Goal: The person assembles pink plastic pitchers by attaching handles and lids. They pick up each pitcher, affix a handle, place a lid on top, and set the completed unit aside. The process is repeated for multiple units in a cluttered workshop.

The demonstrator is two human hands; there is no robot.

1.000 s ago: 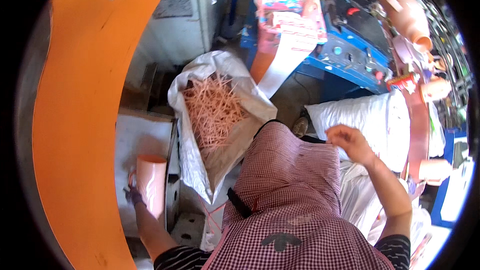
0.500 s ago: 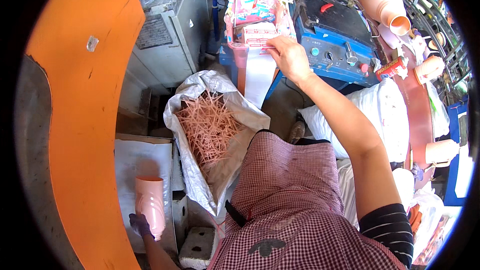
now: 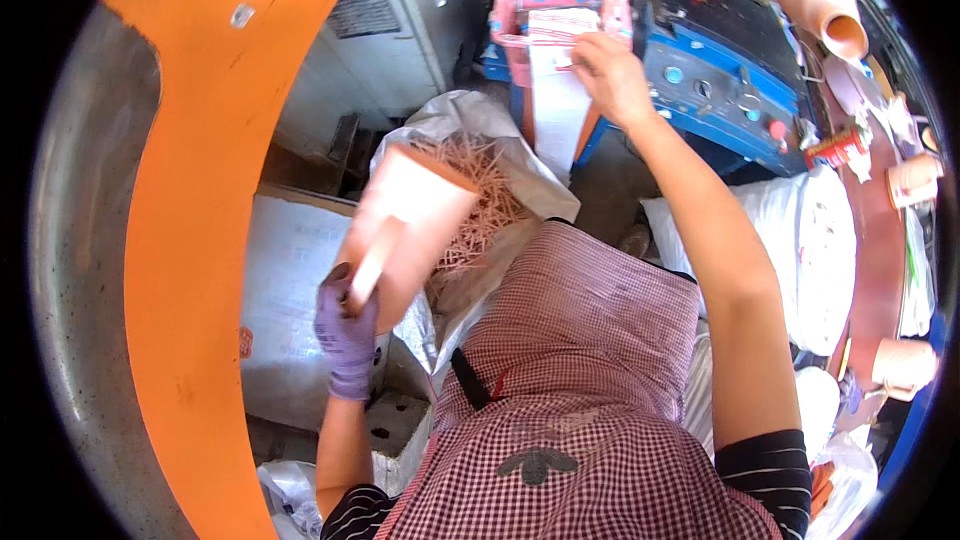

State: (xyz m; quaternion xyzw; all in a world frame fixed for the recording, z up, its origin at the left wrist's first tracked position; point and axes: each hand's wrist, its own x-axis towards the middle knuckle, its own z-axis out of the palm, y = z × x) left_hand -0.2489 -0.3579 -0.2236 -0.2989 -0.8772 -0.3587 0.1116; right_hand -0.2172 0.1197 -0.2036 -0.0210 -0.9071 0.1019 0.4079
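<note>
In a purple glove, my left hand (image 3: pixel 347 325) is closed around the handle of a glossy pink plastic pitcher (image 3: pixel 412 208). The pitcher is tilted and slightly blurred, held in front of the sack of pink scraps, with its wide end up and away from me. My bare right hand (image 3: pixel 615 80) reaches forward, fingers pinched at the edge of a white label strip (image 3: pixel 562 112) with red print. That strip hangs over the front of a pink basket (image 3: pixel 514 58). My right fingertips partly hide the spot they grip.
Thin pink plastic scraps (image 3: pixel 492 190) fill a whitish sack (image 3: pixel 545 190). An orange curved panel (image 3: pixel 200 240) rises at left beside a cardboard box (image 3: pixel 290 290). Ahead right stands a blue machine (image 3: pixel 720 90) with knobs; a stuffed white sack (image 3: pixel 800 240) and more pink pitchers (image 3: pixel 905 365) are at right.
My left hand has lifted the pitcher from low at the left, up and right to the scrap sack. My right hand stays at the label strip. The whole view has shifted.
</note>
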